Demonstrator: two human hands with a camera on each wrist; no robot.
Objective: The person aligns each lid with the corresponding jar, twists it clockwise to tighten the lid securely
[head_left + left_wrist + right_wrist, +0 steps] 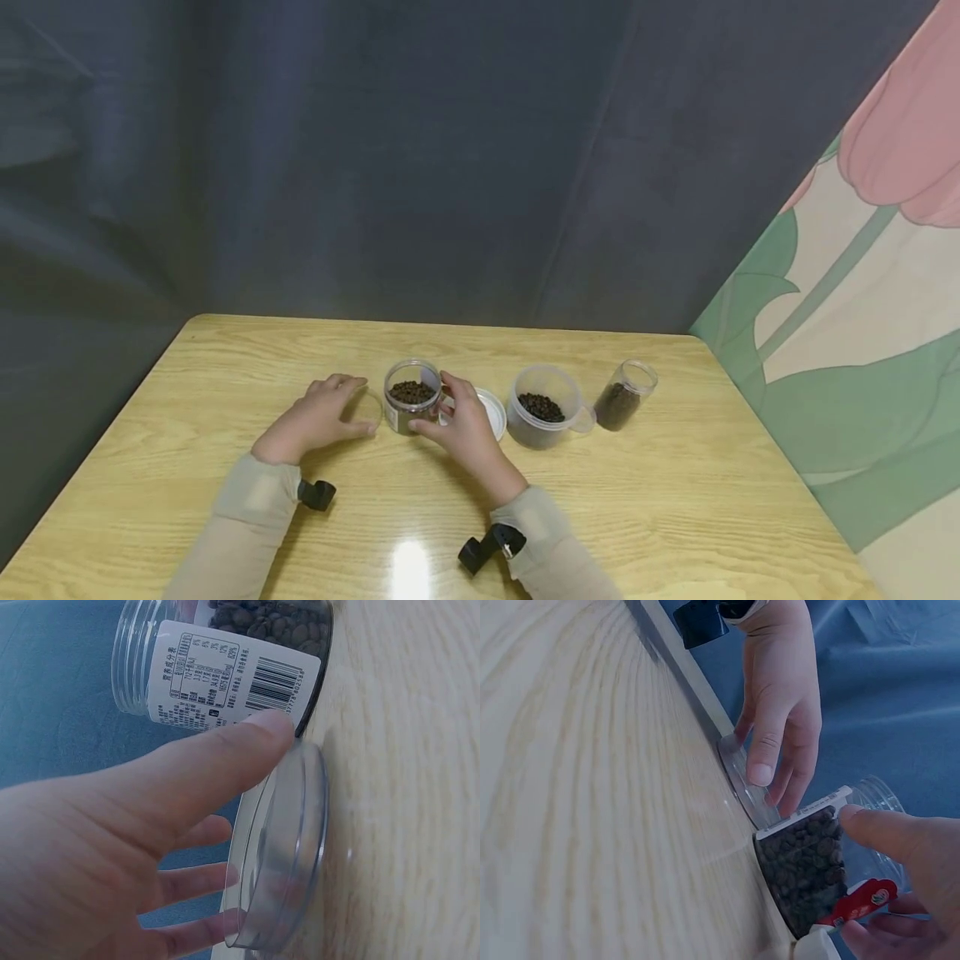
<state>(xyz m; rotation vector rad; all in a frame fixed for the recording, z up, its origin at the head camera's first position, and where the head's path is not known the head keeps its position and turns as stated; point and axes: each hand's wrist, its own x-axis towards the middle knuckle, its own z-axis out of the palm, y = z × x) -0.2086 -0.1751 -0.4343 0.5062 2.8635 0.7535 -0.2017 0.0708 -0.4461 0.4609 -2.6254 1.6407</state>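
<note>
A clear plastic jar [412, 408] of dark brown beans or pellets stands uncapped on the table. My right hand [468, 429] holds it from the right, thumb on the near side and fingers around the far side. Its white barcode label [232, 679] faces my left hand, and a red tag [864, 900] shows by the right fingers. Just left of the jar, a clear round lid [281, 847] lies flat on the table. My left hand [318, 417] is spread over that lid, thumb at one edge and fingers loosely bent at the other side.
A white lid [492, 412] lies behind my right hand. Right of it stand a translucent cup with a handle [536, 433], holding dark beans, and a clear tumbler [621, 404] of dark contents. A dark curtain [450, 167] hangs beyond the table's far edge.
</note>
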